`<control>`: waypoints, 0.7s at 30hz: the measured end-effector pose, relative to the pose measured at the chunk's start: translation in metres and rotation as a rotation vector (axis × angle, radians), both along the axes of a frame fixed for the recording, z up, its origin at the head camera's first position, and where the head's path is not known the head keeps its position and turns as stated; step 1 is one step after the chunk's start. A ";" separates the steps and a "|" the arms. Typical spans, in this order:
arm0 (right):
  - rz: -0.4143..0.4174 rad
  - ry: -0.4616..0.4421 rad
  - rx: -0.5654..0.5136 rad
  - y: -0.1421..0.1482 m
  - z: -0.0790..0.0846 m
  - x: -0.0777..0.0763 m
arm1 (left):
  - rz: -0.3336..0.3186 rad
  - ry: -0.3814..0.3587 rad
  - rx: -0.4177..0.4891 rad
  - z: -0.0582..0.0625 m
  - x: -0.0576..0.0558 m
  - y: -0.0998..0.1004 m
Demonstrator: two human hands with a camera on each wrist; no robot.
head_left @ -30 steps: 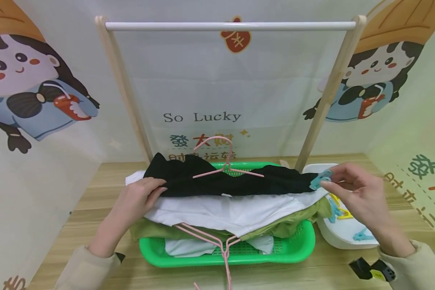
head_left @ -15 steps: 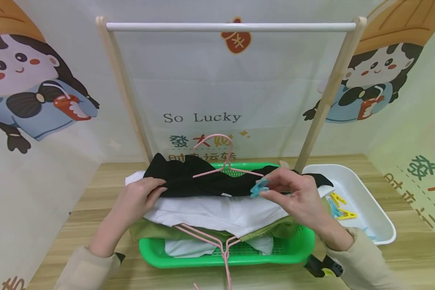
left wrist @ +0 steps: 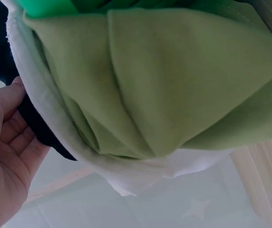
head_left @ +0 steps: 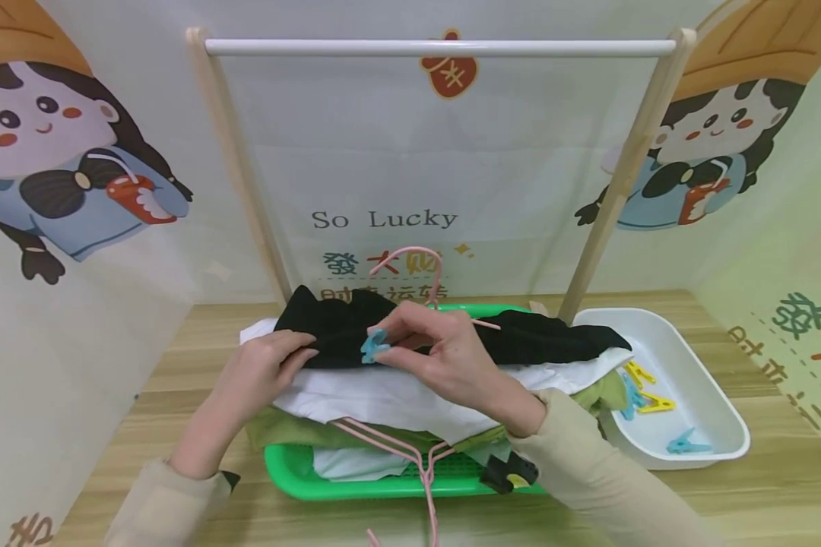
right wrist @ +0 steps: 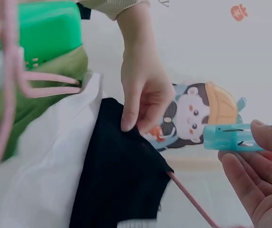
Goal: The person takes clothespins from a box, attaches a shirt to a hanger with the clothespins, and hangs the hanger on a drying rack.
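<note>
The right hand [head_left: 445, 353] pinches a light-blue plastic clothes clip [head_left: 375, 346] between thumb and fingers; in the right wrist view the clip is apart from the cloth. Just beside it, the left hand [head_left: 267, 365] pinches the left end of a black fabric garment [head_left: 547, 339], thumb in front. A pink hanger [head_left: 424, 250] has its hook standing above that garment. Beneath lie a white fabric garment [head_left: 356, 387] and an olive-green fabric garment [head_left: 294, 431], over a green plastic basket [head_left: 294, 484] on the wooden desk [head_left: 171, 365]. To the right, a white plastic tray [head_left: 714, 387] holds yellow and blue clips. If the left hand's pinch loosened, the black cloth could slip off the hanger; a poorly angled clip might catch only the fold, or a fingertip. A second ago the clip was at the black garment's right end; now it is near the left hand, which has stayed put.
</note>
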State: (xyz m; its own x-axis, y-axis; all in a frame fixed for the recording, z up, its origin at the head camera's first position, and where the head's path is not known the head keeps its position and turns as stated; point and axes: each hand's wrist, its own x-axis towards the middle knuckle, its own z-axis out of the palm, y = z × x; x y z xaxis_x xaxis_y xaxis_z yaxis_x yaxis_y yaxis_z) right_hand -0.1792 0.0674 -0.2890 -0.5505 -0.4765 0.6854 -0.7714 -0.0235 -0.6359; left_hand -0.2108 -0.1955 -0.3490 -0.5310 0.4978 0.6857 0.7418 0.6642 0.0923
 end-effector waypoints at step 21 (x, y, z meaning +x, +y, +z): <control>-0.070 0.059 0.213 -0.053 0.003 -0.030 | 0.029 -0.029 -0.015 0.004 0.006 -0.001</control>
